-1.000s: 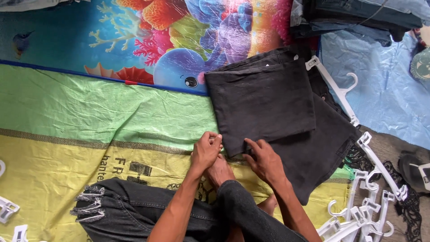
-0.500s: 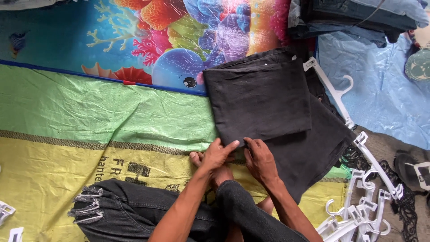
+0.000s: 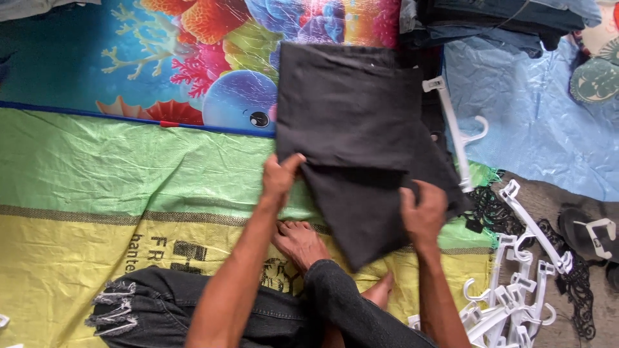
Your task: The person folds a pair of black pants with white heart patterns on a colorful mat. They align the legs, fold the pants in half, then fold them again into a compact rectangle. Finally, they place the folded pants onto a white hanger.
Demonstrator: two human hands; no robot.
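A folded black garment [image 3: 348, 109] lies on the colourful mat in front of me, on top of another black piece [image 3: 367, 212] that sticks out below it. My left hand [image 3: 278, 177] pinches the lower left edge of the folded garment. My right hand [image 3: 422, 216] rests flat on the lower black piece at its right side. My bare foot [image 3: 300, 241] lies just under the cloth's near corner, and my legs in dark torn jeans [image 3: 161, 309] are crossed at the bottom.
A green and yellow sheet [image 3: 97, 193] covers the floor, with a sea-pattern mat [image 3: 161, 58] beyond it. White plastic hangers [image 3: 516, 290] lie piled at the right, one hanger [image 3: 454, 129] beside the garment. Stacked dark clothes [image 3: 490, 19] and a blue sheet [image 3: 548, 122] sit at top right; sandals [image 3: 590, 235] lie at the right edge.
My hands have moved apart: the left went to the folded garment's left edge, the right slid out to the lower piece's right side. The view shifted closer over the cloth.
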